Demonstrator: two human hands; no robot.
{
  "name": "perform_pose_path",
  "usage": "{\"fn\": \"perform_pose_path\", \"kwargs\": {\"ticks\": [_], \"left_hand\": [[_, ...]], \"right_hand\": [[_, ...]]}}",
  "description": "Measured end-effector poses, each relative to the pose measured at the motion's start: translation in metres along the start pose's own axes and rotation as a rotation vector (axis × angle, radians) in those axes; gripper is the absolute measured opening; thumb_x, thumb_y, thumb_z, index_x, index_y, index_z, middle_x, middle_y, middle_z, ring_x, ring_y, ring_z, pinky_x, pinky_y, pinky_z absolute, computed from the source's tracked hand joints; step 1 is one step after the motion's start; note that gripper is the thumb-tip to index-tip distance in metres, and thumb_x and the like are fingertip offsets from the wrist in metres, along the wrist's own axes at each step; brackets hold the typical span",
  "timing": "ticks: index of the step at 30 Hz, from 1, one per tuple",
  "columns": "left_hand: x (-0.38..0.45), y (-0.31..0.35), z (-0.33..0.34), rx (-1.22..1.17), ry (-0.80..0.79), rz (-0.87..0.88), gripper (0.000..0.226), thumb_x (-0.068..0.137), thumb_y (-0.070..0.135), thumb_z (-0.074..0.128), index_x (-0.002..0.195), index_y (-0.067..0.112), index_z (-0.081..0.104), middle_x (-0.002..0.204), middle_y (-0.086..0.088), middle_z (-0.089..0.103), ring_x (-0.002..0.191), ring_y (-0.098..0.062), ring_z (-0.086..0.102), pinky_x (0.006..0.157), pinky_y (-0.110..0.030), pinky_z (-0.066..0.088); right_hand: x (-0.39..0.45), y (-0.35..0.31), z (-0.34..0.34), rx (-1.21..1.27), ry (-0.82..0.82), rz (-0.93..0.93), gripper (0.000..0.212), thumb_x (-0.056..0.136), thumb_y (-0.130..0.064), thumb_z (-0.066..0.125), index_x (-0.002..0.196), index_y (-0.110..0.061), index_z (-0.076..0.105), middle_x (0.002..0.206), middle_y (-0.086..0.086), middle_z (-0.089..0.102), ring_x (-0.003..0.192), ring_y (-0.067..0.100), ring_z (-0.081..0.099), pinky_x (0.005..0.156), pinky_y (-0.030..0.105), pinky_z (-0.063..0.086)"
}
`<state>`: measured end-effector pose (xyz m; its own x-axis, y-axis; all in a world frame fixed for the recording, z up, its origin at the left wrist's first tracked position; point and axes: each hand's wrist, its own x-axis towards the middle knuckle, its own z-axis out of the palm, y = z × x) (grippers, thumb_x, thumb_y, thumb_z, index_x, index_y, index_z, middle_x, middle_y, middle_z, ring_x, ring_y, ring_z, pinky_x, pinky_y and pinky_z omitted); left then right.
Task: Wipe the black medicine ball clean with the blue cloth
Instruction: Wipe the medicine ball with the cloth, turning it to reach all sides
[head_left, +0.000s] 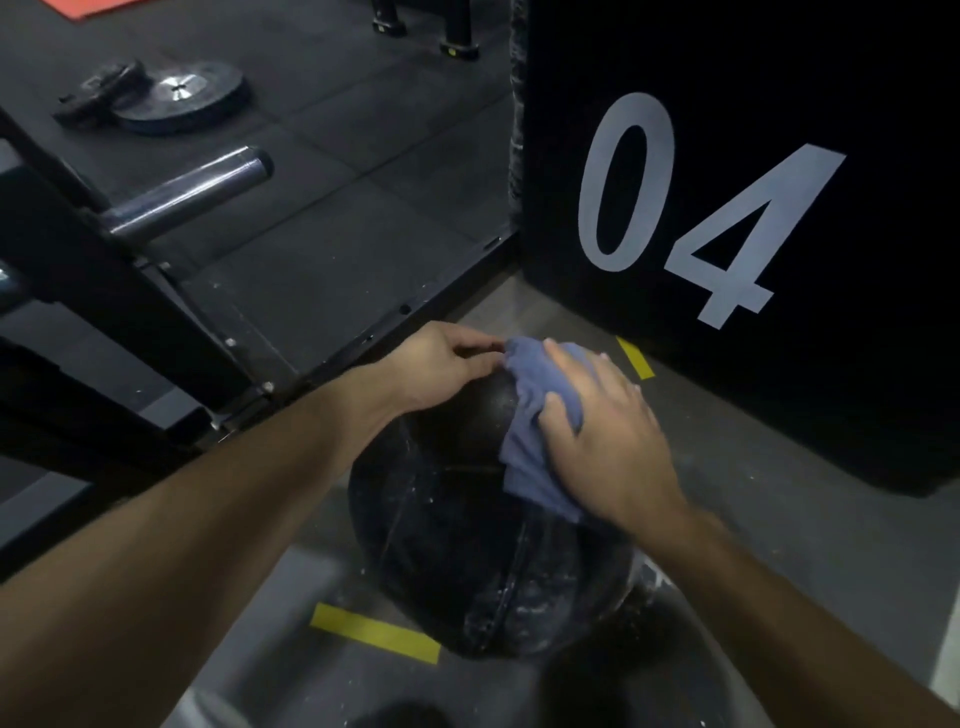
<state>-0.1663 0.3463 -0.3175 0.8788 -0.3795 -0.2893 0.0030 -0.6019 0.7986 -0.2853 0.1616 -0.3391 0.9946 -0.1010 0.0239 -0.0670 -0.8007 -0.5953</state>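
My right hand (608, 441) lies flat, fingers spread, pressing the one blue cloth (530, 415) onto the upper right of the one black medicine ball (467, 545), which sits on the floor right below me between two strips of yellow tape (374, 631), while my left hand (441, 364) curls over the ball's top at about eleven o'clock, fingertips nearly closed on the cloth's edge. I judge the wiping only partly done: white smears and specks cover the ball's lower face toward six o'clock, and the left side looks untouched. Up at eleven o'clock lie two weight plates (176, 96).
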Motion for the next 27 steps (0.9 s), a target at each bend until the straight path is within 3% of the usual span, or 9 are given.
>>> {"fn": "perform_pose_path", "kwargs": {"ticks": [3,6,8,11,13,18,23,25,27], "left_hand": [[-0.012,-0.01,0.009,0.093,0.044,0.002,0.032,0.105,0.048,0.054,0.134,0.042,0.067,0.131,0.014,0.07,0.122,-0.008,0.063,0.109,-0.034,0.049],[-0.016,-0.019,0.017,0.108,0.153,0.004,0.038,0.106,0.056,0.042,0.136,0.045,0.063,0.138,0.011,0.065,0.128,-0.012,0.058,0.114,-0.041,0.045],[-0.014,-0.022,0.018,0.114,0.201,-0.018,0.039,0.105,0.056,0.041,0.132,0.043,0.065,0.137,0.008,0.066,0.125,-0.014,0.06,0.112,-0.045,0.046],[-0.009,-0.026,0.014,0.025,0.191,-0.039,0.029,0.101,0.054,0.046,0.115,0.047,0.07,0.125,0.006,0.072,0.116,-0.013,0.065,0.109,-0.045,0.049],[-0.008,-0.03,0.009,-0.003,0.196,-0.042,0.032,0.102,0.055,0.049,0.122,0.043,0.071,0.125,0.01,0.071,0.118,-0.011,0.064,0.111,-0.04,0.047],[-0.018,-0.045,-0.002,-0.071,0.248,-0.035,0.032,0.106,0.049,0.05,0.129,0.04,0.07,0.131,0.014,0.069,0.125,-0.011,0.062,0.113,-0.038,0.046],[-0.024,-0.052,-0.002,-0.056,0.266,0.013,0.033,0.108,0.043,0.05,0.134,0.035,0.068,0.142,0.014,0.063,0.133,-0.007,0.056,0.113,-0.03,0.043],[-0.028,-0.052,0.0,-0.058,0.286,0.018,0.035,0.108,0.042,0.05,0.137,0.033,0.067,0.141,0.014,0.063,0.133,-0.007,0.056,0.109,-0.025,0.043],[-0.034,-0.055,0.001,-0.044,0.307,0.024,0.035,0.108,0.043,0.049,0.136,0.033,0.068,0.138,0.017,0.065,0.132,-0.004,0.056,0.115,-0.031,0.042]], "right_hand": [[0.037,0.017,-0.007,0.08,-0.094,0.113,0.062,0.096,-0.053,0.033,0.156,-0.039,0.04,0.156,0.003,0.049,0.145,0.029,0.043,0.118,0.049,0.037],[0.054,0.011,-0.008,0.119,-0.118,0.101,0.048,0.095,-0.053,0.034,0.141,-0.048,0.044,0.147,0.004,0.054,0.138,0.032,0.051,0.111,0.05,0.043],[0.039,0.002,-0.001,0.048,-0.129,0.047,0.055,0.1,-0.045,0.04,0.154,-0.041,0.037,0.16,0.001,0.041,0.146,0.025,0.039,0.119,0.049,0.034],[-0.011,-0.021,0.002,-0.083,-0.03,-0.107,0.065,0.096,-0.049,0.044,0.159,-0.041,0.027,0.17,0.004,0.027,0.158,0.027,0.02,0.127,0.055,0.018],[-0.051,-0.028,0.016,-0.166,-0.006,-0.226,0.073,0.092,-0.048,0.05,0.161,-0.043,0.025,0.175,0.006,0.015,0.162,0.027,0.005,0.128,0.058,0.006],[-0.096,-0.022,0.04,-0.296,0.001,-0.471,0.087,0.088,-0.047,0.057,0.166,-0.036,0.019,0.175,0.008,0.01,0.162,0.033,0.006,0.122,0.061,0.016],[-0.074,-0.012,0.026,-0.206,0.046,-0.381,0.083,0.09,-0.046,0.052,0.166,-0.033,0.02,0.174,0.007,0.017,0.162,0.028,0.008,0.128,0.055,0.014],[-0.056,0.001,0.019,-0.112,0.067,-0.206,0.075,0.093,-0.048,0.042,0.165,-0.035,0.021,0.174,0.004,0.019,0.162,0.024,0.01,0.13,0.049,0.012],[-0.028,0.019,0.013,0.05,0.023,0.051,0.072,0.093,-0.055,0.027,0.163,-0.038,0.027,0.172,-0.002,0.024,0.16,0.023,0.019,0.129,0.045,0.018]]}}
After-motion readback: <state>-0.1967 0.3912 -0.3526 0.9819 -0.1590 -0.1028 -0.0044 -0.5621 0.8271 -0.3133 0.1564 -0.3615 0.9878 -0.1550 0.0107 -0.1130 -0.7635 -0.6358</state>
